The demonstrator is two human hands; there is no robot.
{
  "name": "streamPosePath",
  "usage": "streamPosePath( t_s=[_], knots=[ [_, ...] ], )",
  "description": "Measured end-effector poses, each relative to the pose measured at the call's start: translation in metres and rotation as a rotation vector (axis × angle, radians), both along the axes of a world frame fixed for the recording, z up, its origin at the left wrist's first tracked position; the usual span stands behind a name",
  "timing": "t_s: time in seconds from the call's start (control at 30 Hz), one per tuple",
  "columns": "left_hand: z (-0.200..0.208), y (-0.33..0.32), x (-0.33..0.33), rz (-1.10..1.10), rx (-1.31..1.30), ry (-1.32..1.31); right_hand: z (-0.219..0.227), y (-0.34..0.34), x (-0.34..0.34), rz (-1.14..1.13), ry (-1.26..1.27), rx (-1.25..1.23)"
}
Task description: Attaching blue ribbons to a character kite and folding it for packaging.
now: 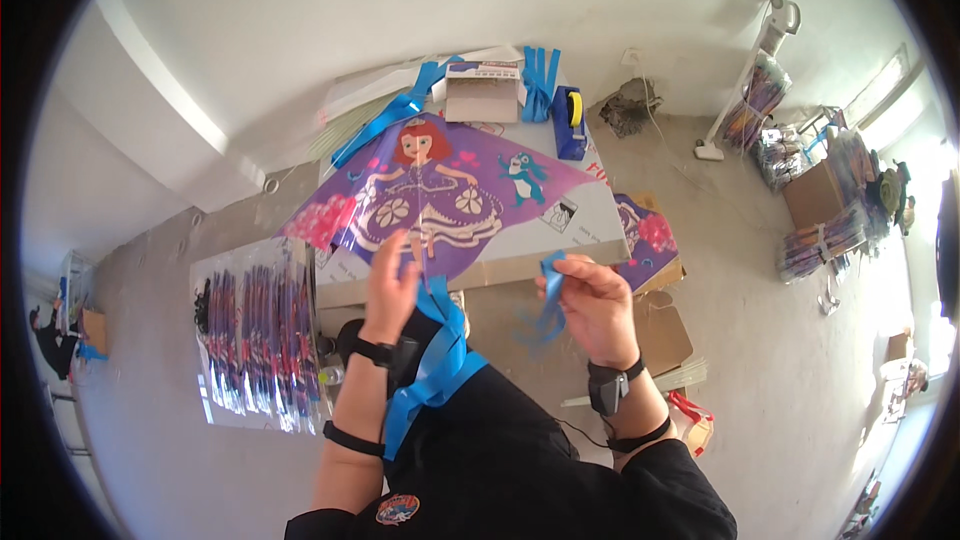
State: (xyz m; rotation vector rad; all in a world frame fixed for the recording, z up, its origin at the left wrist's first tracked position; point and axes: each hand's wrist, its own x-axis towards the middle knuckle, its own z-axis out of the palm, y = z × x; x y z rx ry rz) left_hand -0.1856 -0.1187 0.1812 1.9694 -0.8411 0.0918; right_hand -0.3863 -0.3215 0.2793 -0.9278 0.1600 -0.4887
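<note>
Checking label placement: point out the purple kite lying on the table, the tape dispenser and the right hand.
Purple kite (430, 197): head view, middle of its printed sheet.
Tape dispenser (568, 138): head view, its blue body.
Right hand (598, 307): head view, middle of the hand.

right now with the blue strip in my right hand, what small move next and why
Probably bring your left hand across to catch the loose end of the blue strip: your right hand pinches it near the top, its lower part hangs blurred, and your left hand, near the lower edge of the purple kite, looks open and empty.
</note>
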Motion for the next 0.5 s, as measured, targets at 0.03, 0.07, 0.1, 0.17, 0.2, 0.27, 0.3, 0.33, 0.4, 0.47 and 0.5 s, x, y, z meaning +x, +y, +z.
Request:
streamPosePath(
  t_s=[0.03, 0.07, 0.1, 0.17, 0.2, 0.27, 0.3, 0.33, 0.4, 0.47, 0.5],
  knots=[
    [0.043, -0.006, -0.033, -0.12, -0.088, 0.002, 0.0, 0.012, -0.001, 0.016, 0.0, 0.01],
    [0.062, -0.004, -0.056, -0.198, -0.091, -0.065, -0.004, 0.024, 0.005, 0.104, 0.061, 0.096],
    [0.077, -0.001, -0.074, -0.285, -0.104, -0.149, -0.006, 0.035, 0.005, 0.185, 0.106, 0.17],
    [0.106, 0.009, -0.102, -0.338, -0.068, -0.233, -0.008, 0.053, 0.005, 0.252, 0.12, 0.171],
    [0.115, 0.016, -0.11, -0.412, -0.027, -0.315, -0.008, 0.062, 0.006, 0.294, 0.126, 0.173],
    [0.123, 0.034, -0.118, -0.421, 0.045, -0.313, -0.007, 0.076, 0.006, 0.372, 0.252, 0.095],
    [0.125, 0.043, -0.12, -0.444, 0.112, -0.308, 0.004, 0.086, 0.008, 0.437, 0.282, 0.021],
    [0.124, 0.052, -0.122, -0.413, 0.089, -0.27, 0.001, 0.096, 0.009, 0.462, 0.327, -0.088],
    [0.116, 0.066, -0.121, -0.401, -0.01, -0.112, -0.009, 0.113, 0.009, 0.492, 0.341, -0.277],
    [0.111, 0.075, -0.124, -0.378, -0.133, 0.043, -0.016, 0.125, 0.008, 0.478, 0.247, -0.349],
    [0.108, 0.077, -0.128, -0.356, -0.135, 0.054, -0.018, 0.132, 0.006, 0.439, 0.284, -0.412]
  ],
)
